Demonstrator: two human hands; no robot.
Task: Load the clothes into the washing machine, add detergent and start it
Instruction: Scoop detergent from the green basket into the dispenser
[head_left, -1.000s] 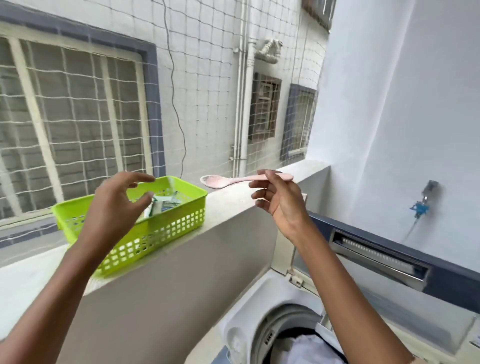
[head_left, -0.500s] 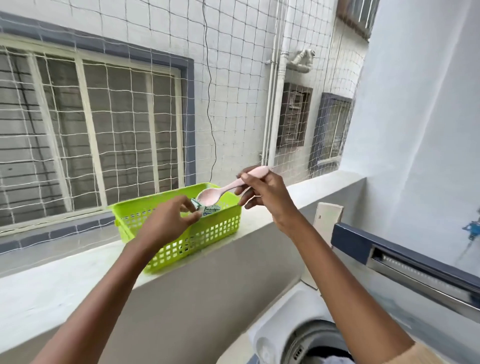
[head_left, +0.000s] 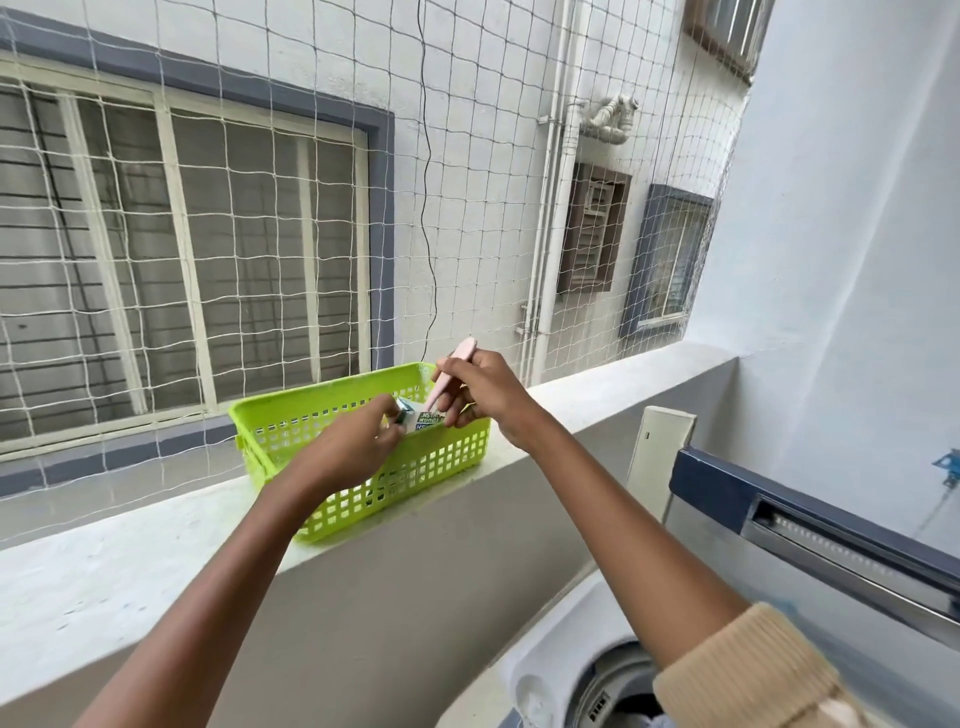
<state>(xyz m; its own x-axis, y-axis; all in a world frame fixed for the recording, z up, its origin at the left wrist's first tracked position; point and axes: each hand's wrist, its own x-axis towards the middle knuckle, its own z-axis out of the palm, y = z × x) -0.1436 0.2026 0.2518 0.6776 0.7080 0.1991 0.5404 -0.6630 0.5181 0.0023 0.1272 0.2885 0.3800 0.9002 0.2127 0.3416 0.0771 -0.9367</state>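
A pale concrete ledge (head_left: 130, 561) runs across a balcony closed off by white netting (head_left: 467, 130), with a window (head_left: 182, 260) beyond. On the ledge sits a lime green basket (head_left: 415, 478). The left hand (head_left: 358, 441) pinches a detergent packet (head_left: 423, 420) over the basket; the right hand (head_left: 480, 395) grips a pink spoon (head_left: 449, 371), its bowl end dipped at the packet. The washing machine (head_left: 571, 670) stands open below right, against the white wall (head_left: 857, 260).

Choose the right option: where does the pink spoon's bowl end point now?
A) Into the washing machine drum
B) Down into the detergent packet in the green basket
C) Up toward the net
B: the right hand angles the pink spoon down into the detergent packet, which the left hand holds in the green basket.
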